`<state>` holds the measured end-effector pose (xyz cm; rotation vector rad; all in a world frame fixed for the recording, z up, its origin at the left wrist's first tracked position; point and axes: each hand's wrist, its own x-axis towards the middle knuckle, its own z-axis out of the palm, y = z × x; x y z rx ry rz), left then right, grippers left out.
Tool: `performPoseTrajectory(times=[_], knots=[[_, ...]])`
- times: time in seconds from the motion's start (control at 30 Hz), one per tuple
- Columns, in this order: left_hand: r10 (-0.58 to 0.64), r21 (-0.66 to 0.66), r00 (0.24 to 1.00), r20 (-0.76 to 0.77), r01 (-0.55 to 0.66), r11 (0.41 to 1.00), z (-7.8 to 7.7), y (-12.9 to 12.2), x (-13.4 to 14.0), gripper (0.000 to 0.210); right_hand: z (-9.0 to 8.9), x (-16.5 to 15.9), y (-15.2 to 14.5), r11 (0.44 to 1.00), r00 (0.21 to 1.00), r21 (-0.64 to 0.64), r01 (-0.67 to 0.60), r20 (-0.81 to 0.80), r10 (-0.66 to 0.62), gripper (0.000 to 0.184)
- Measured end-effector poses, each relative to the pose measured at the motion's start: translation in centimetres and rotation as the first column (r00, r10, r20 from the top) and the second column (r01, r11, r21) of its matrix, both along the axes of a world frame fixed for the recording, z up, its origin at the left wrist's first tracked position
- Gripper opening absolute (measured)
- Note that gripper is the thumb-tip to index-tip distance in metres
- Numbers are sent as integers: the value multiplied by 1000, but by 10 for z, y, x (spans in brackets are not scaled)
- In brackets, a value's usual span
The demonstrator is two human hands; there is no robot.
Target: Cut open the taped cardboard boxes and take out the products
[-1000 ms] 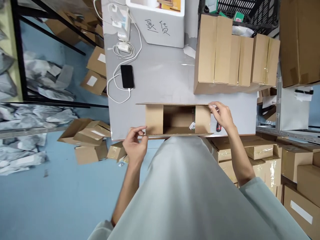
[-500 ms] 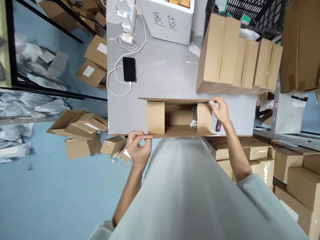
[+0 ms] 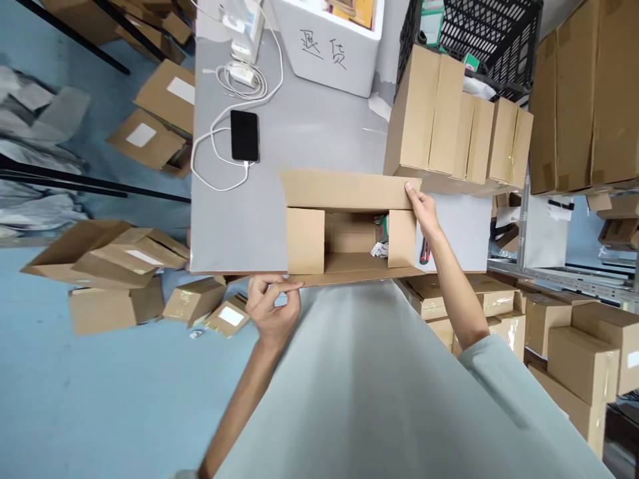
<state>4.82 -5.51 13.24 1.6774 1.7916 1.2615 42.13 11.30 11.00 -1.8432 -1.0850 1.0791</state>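
A cardboard box (image 3: 305, 241) lies at the table's front edge with its two short end flaps folded inward. Its far long flap leans back, away from me. Between the end flaps I see part of the inside, with a green-and-white item (image 3: 382, 229) and a crumpled white piece (image 3: 380, 249) at the right. My left hand (image 3: 273, 306) pinches the left end of the near flap between thumb and fingers. My right hand (image 3: 423, 207) grips the right end of the far flap, thumb on top. A red-and-black cutter (image 3: 425, 251) rests on the table beside my right wrist.
A phone (image 3: 244, 136) with a white cable lies at the table's left. Behind stand a white foam box (image 3: 329, 53) with handwriting, a row of cardboard boxes (image 3: 449, 120) and a black crate (image 3: 492, 43). More boxes (image 3: 114, 303) sit on the floor at left and lower right.
The far flap has tipped outward, so its broad inner face now shows. My right hand has moved with it. The view has shifted somewhat; my left hand stays at the near flap.
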Motion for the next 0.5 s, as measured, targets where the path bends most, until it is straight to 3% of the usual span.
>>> performPoseTrajectory(times=[0.13,0.23,0.3,0.37,0.43,0.5], knots=[[-41,-159,992,120,60,985,16,14,-6,14,24,13,-35,997,993,48,-52,107,46,79],[66,-288,936,347,39,957,14,36,-18,22,36,30,-75,995,991,-83,-53,122,63,97],[164,-425,877,451,49,904,3,53,-25,33,38,38,-101,971,992,-216,-106,41,117,100],[168,-555,847,504,169,815,-13,67,-31,55,36,39,-121,944,989,-297,-146,-50,137,100],[141,-609,815,561,291,738,-29,76,-38,71,36,32,-134,941,988,-306,-147,-88,126,97],[160,-630,788,594,332,702,-43,79,-49,80,40,17,-140,958,991,-254,-129,-66,116,93]])
